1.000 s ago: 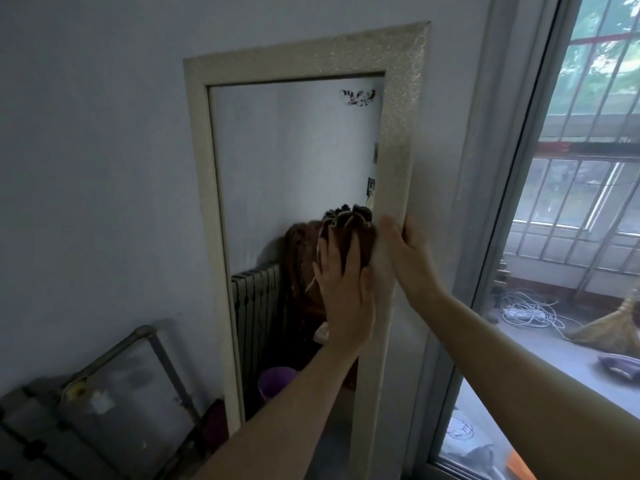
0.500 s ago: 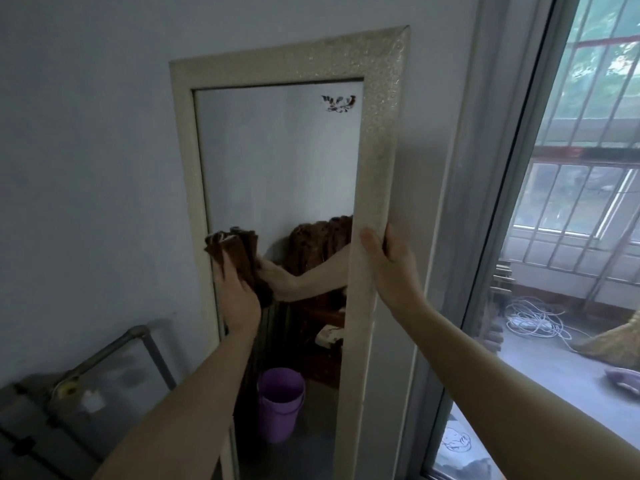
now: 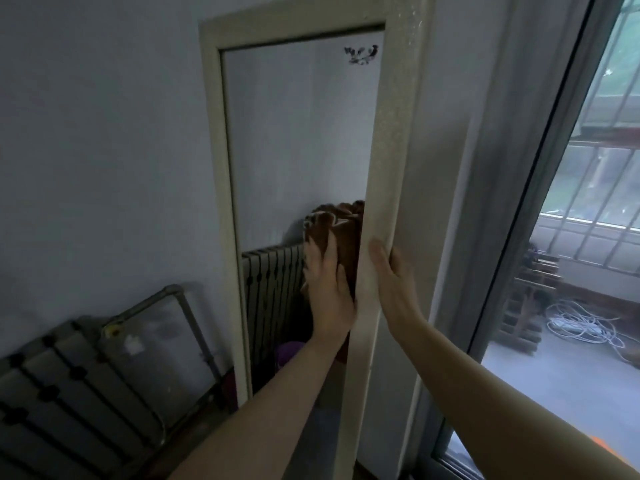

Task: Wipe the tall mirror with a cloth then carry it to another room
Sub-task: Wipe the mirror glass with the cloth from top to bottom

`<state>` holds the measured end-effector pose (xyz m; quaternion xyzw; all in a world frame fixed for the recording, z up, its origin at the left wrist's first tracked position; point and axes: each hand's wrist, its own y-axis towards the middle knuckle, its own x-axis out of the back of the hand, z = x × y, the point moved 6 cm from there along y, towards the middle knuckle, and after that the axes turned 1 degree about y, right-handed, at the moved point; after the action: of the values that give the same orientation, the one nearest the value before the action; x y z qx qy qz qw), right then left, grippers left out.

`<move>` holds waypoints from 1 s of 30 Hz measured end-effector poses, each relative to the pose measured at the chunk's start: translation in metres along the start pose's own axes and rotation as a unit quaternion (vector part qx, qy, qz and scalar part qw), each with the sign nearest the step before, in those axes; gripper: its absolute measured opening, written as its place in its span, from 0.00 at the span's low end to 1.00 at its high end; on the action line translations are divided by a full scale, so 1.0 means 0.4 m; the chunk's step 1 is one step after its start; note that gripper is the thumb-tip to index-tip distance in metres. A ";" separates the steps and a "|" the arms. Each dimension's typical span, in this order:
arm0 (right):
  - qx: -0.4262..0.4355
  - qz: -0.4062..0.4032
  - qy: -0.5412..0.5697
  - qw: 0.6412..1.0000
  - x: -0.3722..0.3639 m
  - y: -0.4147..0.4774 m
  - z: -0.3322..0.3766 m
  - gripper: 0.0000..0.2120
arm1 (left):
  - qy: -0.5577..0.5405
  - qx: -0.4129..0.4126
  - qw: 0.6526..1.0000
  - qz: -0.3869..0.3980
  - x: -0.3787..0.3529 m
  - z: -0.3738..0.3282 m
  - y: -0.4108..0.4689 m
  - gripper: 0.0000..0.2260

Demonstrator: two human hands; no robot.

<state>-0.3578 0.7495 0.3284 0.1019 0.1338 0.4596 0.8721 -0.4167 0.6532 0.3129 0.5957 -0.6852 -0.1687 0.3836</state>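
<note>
The tall mirror [image 3: 301, 140] has a cream textured frame and leans against a grey wall. A small dark floral mark sits near its upper right corner. My left hand [image 3: 327, 285] presses a brown cloth [image 3: 323, 226] flat against the glass, close to the right side of the frame. My right hand [image 3: 393, 275] grips the outer right edge of the frame at mid height, thumb on the front.
A radiator [image 3: 52, 386] and a pipe [image 3: 187, 317] stand low on the left wall. On the right, a glass door [image 3: 554, 237] looks onto a balcony with window bars and coiled white cable [image 3: 585, 327]. The glass reflects a radiator and a purple bucket.
My left hand slid the cloth from the left edge of the glass across to the right edge. My right hand has stayed on the frame's right edge.
</note>
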 end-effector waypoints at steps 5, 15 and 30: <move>0.024 -0.004 0.013 1.000 0.008 0.004 -0.036 0.13 | 0.034 -0.117 0.992 0.014 -0.023 -0.025 -0.011 0.23; 0.117 -0.012 -0.049 0.992 0.003 -0.061 -0.187 0.18 | 0.033 0.032 0.995 -0.089 0.111 0.280 0.067 0.24; 0.305 -0.077 -0.049 0.948 0.001 -0.095 -0.324 0.19 | -0.079 0.048 0.981 -0.169 0.126 0.432 0.038 0.25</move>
<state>-0.3705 0.7359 0.1948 0.3753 0.2319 0.3222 0.8376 -0.5525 0.5700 0.2274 0.7055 -0.6098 -0.2450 0.2653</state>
